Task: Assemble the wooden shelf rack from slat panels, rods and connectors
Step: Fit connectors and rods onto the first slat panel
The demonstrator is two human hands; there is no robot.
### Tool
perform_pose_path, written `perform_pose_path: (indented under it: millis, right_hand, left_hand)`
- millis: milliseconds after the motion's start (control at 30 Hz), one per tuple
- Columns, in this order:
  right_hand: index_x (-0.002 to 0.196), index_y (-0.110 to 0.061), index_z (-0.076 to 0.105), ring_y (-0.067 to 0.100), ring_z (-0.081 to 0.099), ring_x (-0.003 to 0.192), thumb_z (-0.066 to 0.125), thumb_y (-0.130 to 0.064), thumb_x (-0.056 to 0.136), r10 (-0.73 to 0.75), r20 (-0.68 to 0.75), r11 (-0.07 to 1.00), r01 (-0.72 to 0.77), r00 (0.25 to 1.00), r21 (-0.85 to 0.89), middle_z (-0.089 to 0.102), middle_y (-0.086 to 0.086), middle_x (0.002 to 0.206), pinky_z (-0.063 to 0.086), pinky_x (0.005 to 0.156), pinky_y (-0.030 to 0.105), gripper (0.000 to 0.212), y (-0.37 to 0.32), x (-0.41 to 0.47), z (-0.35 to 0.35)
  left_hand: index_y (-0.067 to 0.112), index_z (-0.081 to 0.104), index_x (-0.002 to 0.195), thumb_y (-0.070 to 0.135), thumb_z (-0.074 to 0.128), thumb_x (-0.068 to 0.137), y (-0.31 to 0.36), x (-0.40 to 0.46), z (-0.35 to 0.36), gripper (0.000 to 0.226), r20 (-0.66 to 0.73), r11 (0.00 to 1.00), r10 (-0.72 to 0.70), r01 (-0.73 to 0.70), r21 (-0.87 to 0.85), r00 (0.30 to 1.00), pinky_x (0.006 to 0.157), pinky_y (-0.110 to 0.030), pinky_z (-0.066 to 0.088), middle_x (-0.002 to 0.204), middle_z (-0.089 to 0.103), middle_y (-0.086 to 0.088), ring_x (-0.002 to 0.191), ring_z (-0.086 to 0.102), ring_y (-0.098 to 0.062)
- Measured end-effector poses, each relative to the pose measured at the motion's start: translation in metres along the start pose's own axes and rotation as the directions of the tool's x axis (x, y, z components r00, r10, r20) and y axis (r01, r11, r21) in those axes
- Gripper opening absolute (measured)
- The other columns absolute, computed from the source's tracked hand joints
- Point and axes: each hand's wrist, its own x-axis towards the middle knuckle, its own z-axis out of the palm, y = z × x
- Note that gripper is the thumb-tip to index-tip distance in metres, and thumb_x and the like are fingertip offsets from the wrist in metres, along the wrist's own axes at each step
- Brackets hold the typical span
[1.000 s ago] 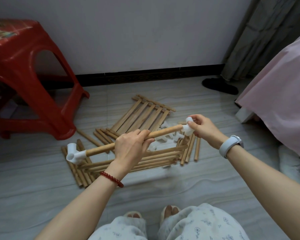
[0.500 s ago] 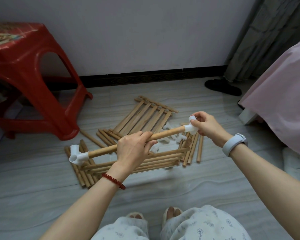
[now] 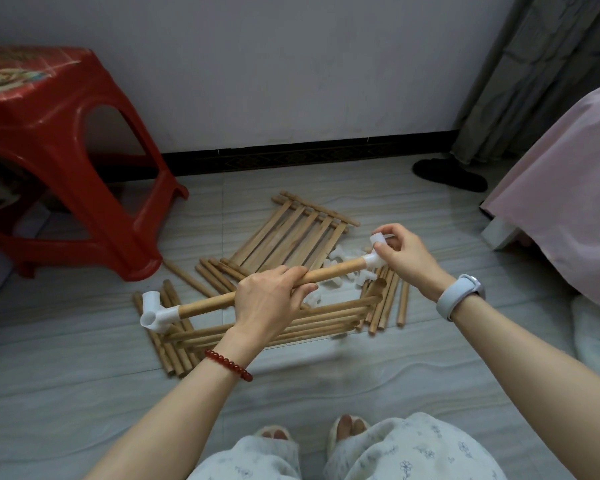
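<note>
My left hand [image 3: 269, 299] grips a wooden rod [image 3: 329, 273] near its middle and holds it above the floor. A white plastic connector [image 3: 155, 311] is fitted on the rod's left end. My right hand [image 3: 407, 259] pinches a second white connector [image 3: 374, 259] on the rod's right end. Below, a slat panel [image 3: 291, 232] lies flat on the tiles. Loose rods [image 3: 390, 299] and several white connectors [image 3: 336, 256] lie around it, partly hidden by my hands.
A red plastic stool [image 3: 66, 161] stands at the left. A pink bedsheet [image 3: 565, 188] hangs at the right, with a dark slipper [image 3: 449, 174] near the skirting board. My knees and feet [image 3: 347, 426] are at the bottom of the view.
The right connector has turned on the rod's end, and my right hand's fingers have shifted on it. The rod has stayed almost level in my left hand.
</note>
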Motion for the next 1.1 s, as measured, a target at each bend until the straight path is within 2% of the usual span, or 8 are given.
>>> perform_pose_path:
  millis: [167, 267, 433, 700, 867, 967, 1033, 1100]
  right_hand:
    - [0.102, -0.011, 0.063, 0.017, 0.054, 0.067, 0.044, -0.023, 0.098, 0.004, -0.041, 0.997, -0.001, 0.999, 0.081, 0.061, 0.011, 0.086, 0.042, 0.054, 0.024, 0.023, 0.0, 0.0, -0.001]
    - [0.092, -0.008, 0.068, 0.028, 0.058, 0.075, 0.045, -0.025, 0.098, 0.017, -0.049, 0.991, -0.01, 0.999, 0.133, 0.065, 0.019, 0.085, 0.047, 0.069, 0.038, 0.03, 0.002, 0.001, -0.001]
    - [0.084, -0.011, 0.049, 0.024, 0.067, 0.074, 0.028, -0.024, 0.103, 0.149, 0.1, 0.868, -0.178, 0.984, 0.463, 0.071, 0.01, 0.068, 0.051, 0.066, 0.028, 0.031, -0.004, -0.001, 0.023]
    - [0.094, -0.013, 0.049, 0.016, 0.066, 0.072, 0.025, -0.032, 0.104, 0.263, 0.168, 0.846, -0.31, 0.95, 0.434, 0.073, 0.013, 0.092, 0.044, 0.059, 0.023, 0.032, -0.004, -0.005, 0.032]
    - [0.121, -0.014, 0.046, 0.024, 0.062, 0.103, 0.023, -0.031, 0.102, 0.17, 0.093, 0.627, -0.18, 0.981, 0.758, 0.064, 0.012, 0.115, 0.046, 0.085, 0.033, 0.034, 0.016, -0.016, 0.022]
    - [0.122, -0.015, 0.051, 0.025, 0.054, 0.117, 0.033, -0.018, 0.093, 0.141, 0.086, 0.725, -0.162, 0.986, 0.67, 0.058, 0.012, 0.126, 0.042, 0.095, 0.038, 0.034, 0.043, -0.031, 0.015]
    - [0.118, -0.016, 0.054, 0.03, 0.055, 0.113, 0.044, -0.012, 0.075, 0.119, 0.222, 0.831, -0.219, 0.968, 0.511, 0.057, 0.012, 0.126, 0.041, 0.095, 0.046, 0.044, 0.059, -0.043, 0.017]
    - [0.121, -0.025, 0.048, 0.026, 0.055, 0.111, 0.05, -0.012, 0.081, 0.086, 0.33, 0.938, -0.188, 0.94, 0.292, 0.054, 0.005, 0.127, 0.044, 0.093, 0.05, 0.043, 0.064, -0.05, 0.023]
  left_hand:
    - [0.023, 0.071, 0.096, 0.042, 0.066, 0.084, -0.002, 0.002, -0.002, 0.024, -0.028, 1.0, 0.026, -0.026, 0.009, 0.999, 0.044, -0.021, 0.037, 0.067, 0.064, 0.009, 0.054, 0.058, -0.01]
    - [0.023, 0.07, 0.095, 0.043, 0.066, 0.083, -0.001, 0.0, -0.001, 0.023, -0.025, 0.999, 0.039, -0.039, 0.016, 0.999, 0.044, -0.02, 0.035, 0.067, 0.064, 0.009, 0.054, 0.058, -0.01]
    - [0.024, 0.071, 0.093, 0.041, 0.069, 0.082, -0.003, -0.002, -0.003, 0.021, -0.025, 0.999, 0.033, -0.033, 0.021, 0.999, 0.046, -0.018, 0.031, 0.066, 0.064, 0.01, 0.054, 0.058, -0.009]
    - [0.024, 0.071, 0.095, 0.039, 0.069, 0.082, -0.005, 0.001, -0.005, 0.02, 0.037, 1.0, 0.028, -0.028, 0.005, 0.999, 0.051, -0.022, 0.038, 0.072, 0.068, 0.008, 0.061, 0.063, -0.012]
    - [0.034, 0.064, 0.1, 0.052, 0.048, 0.09, -0.009, 0.008, -0.006, 0.026, 0.183, 0.997, -0.069, 0.073, -0.016, 0.981, 0.051, -0.018, 0.032, 0.066, 0.056, 0.014, 0.06, 0.052, -0.004]
    - [0.035, 0.063, 0.1, 0.053, 0.046, 0.091, -0.009, 0.011, -0.008, 0.027, 0.195, 0.994, -0.107, 0.112, -0.014, 0.975, 0.049, -0.016, 0.024, 0.061, 0.051, 0.015, 0.057, 0.047, -0.002]
    - [0.036, 0.063, 0.1, 0.053, 0.047, 0.091, -0.011, 0.013, -0.009, 0.025, 0.193, 0.988, -0.139, 0.149, -0.041, 0.971, 0.049, -0.017, 0.024, 0.057, 0.048, 0.016, 0.055, 0.044, -0.001]
    - [0.036, 0.063, 0.099, 0.053, 0.047, 0.09, -0.012, 0.016, -0.011, 0.024, 0.21, 0.983, -0.159, 0.174, -0.055, 0.965, 0.05, -0.018, 0.025, 0.055, 0.047, 0.017, 0.056, 0.044, 0.0]
